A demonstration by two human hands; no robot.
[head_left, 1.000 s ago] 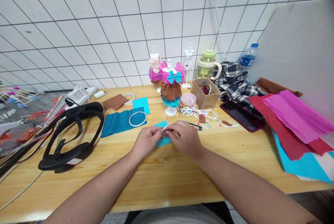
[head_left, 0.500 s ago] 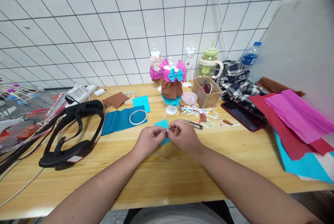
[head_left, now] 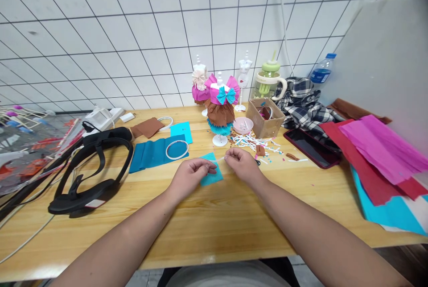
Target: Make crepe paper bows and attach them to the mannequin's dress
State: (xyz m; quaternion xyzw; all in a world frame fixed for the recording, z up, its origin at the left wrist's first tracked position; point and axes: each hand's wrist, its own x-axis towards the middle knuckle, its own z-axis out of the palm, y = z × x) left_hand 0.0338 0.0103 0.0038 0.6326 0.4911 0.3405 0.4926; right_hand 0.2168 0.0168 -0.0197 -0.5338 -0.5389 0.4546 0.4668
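My right hand (head_left: pixel 242 165) pinches one end of a thin white strip (head_left: pixel 220 159) between thumb and fingertips; it points toward my left hand. Just to the left, my left hand (head_left: pixel 193 175) is closed with thumb against fingers, and whatever it pinches is too small to make out. Below the fingertips a small piece of turquoise paper (head_left: pixel 211 179) lies on the wooden table (head_left: pixel 214 220), partly covered by my left hand. The black tip of a tool (head_left: pixel 257 162) shows behind my right hand, the remainder hidden.
A doll dress form (head_left: pixel 220 113) in a paper dress stands ahead. White paper scraps (head_left: pixel 249 142), a pink bowl (head_left: pixel 243 125) and a cardboard box (head_left: pixel 265 119) sit right of it. Teal paper (head_left: pixel 147 155) with a tape roll (head_left: pixel 177 149) lies left; a phone (head_left: pixel 312 147) lies right.
My hands, which were touching, have drawn apart, the right moving right. A white strip now shows between them, and more of the turquoise paper is visible. The black-handled tool is now mostly covered.
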